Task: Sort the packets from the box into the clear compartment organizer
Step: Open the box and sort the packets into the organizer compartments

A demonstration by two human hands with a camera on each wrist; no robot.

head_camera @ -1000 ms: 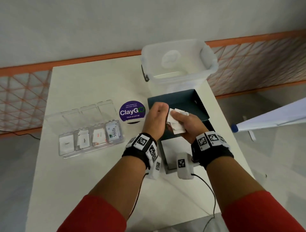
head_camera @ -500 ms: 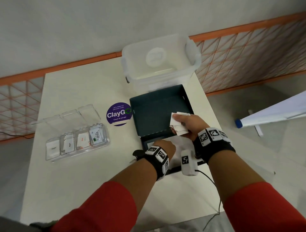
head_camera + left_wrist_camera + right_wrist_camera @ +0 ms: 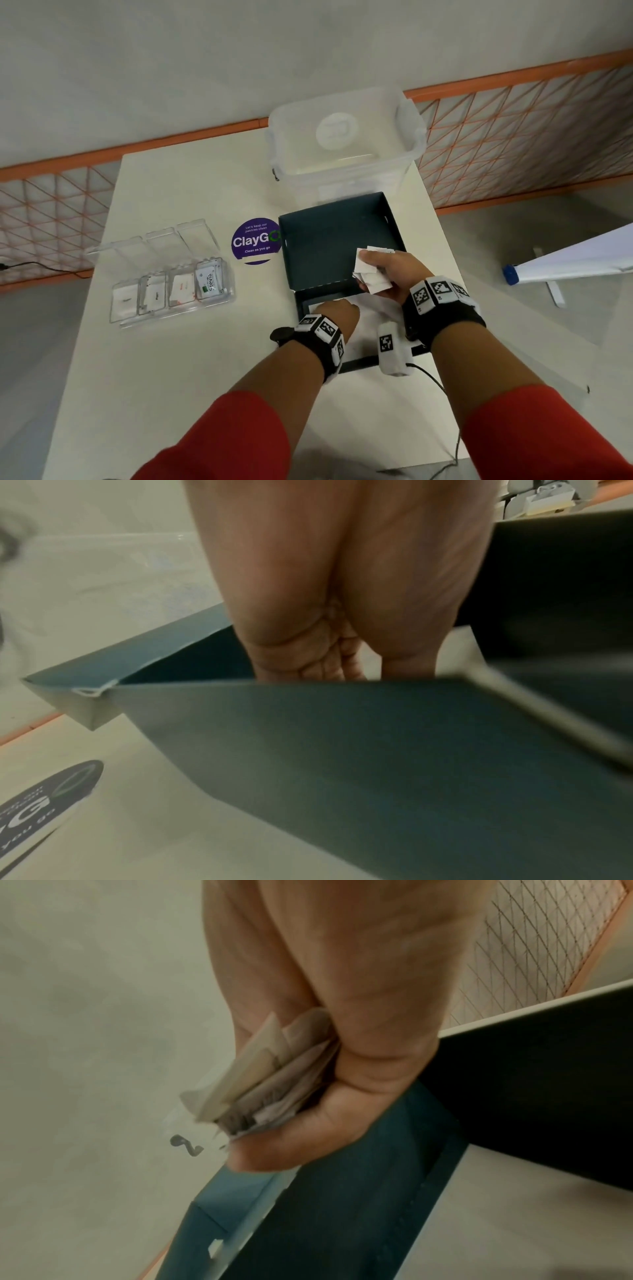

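Observation:
A dark teal box (image 3: 329,246) lies open on the white table, its lid tipped back. My right hand (image 3: 373,270) hovers over it and grips a bundle of white packets (image 3: 375,286); in the right wrist view the packets (image 3: 260,1080) are fanned between thumb and fingers. My left hand (image 3: 337,313) reaches down into the near half of the box. Its fingers are hidden behind the box wall (image 3: 342,750) in the left wrist view, so I cannot see what they touch. The clear compartment organizer (image 3: 226,298) sits at the left with lids open, packets in several cells, a Stevia packet (image 3: 208,284) rightmost.
A lidded clear plastic tub (image 3: 346,147) stands right behind the box. A purple ClayGo sticker (image 3: 255,241) lies between box and organizer. The table's right edge runs close to the box. A black cable (image 3: 34,265) trails off the left side.
My left hand left the bundle in my right hand and dropped into the near half of the box. The right hand kept its packets, nearly still.

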